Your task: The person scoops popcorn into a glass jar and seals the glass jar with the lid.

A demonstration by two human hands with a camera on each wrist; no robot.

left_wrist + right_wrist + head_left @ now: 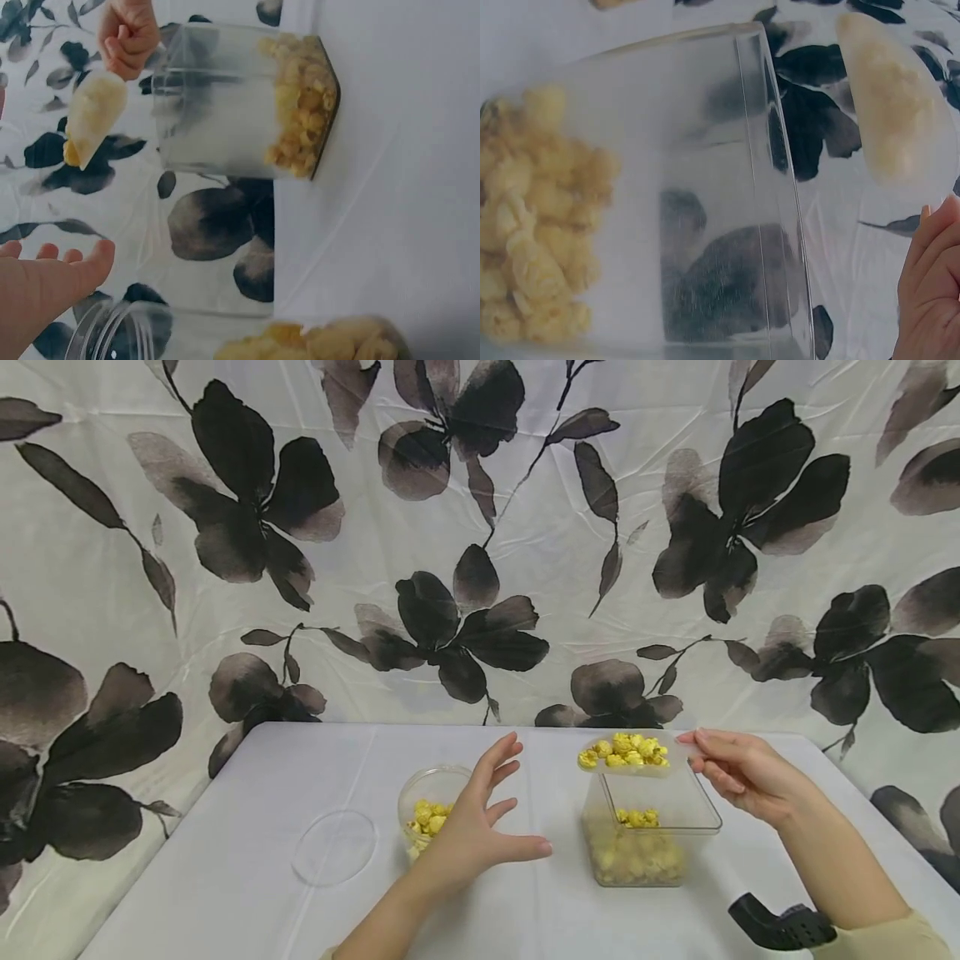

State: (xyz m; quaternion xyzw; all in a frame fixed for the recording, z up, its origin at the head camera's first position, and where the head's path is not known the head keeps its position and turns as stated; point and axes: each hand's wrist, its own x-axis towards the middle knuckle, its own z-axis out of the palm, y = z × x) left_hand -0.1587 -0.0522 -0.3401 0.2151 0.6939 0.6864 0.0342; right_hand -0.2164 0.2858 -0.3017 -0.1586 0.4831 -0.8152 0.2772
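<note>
My right hand [753,781] pinches the handle end of a translucent scoop [889,112] heaped with yellow popcorn [632,748]. The scoop is held above the far side of a clear square container [663,797], which has more popcorn in its lower part. To the left stands a clear round jar [438,769] with popcorn inside, partly hidden behind my left hand [480,831]. That hand is raised between the two containers, thumb and fingers spread apart, holding nothing. In the left wrist view, the jar's threaded mouth [124,330] shows close by the left hand's fingers.
A clear round disc, perhaps a lid [297,850], lies flat on the white tabletop [225,877] left of the jar. Behind the table hangs a white cloth [540,568] with dark flower prints. A black device [783,925] is by the right wrist.
</note>
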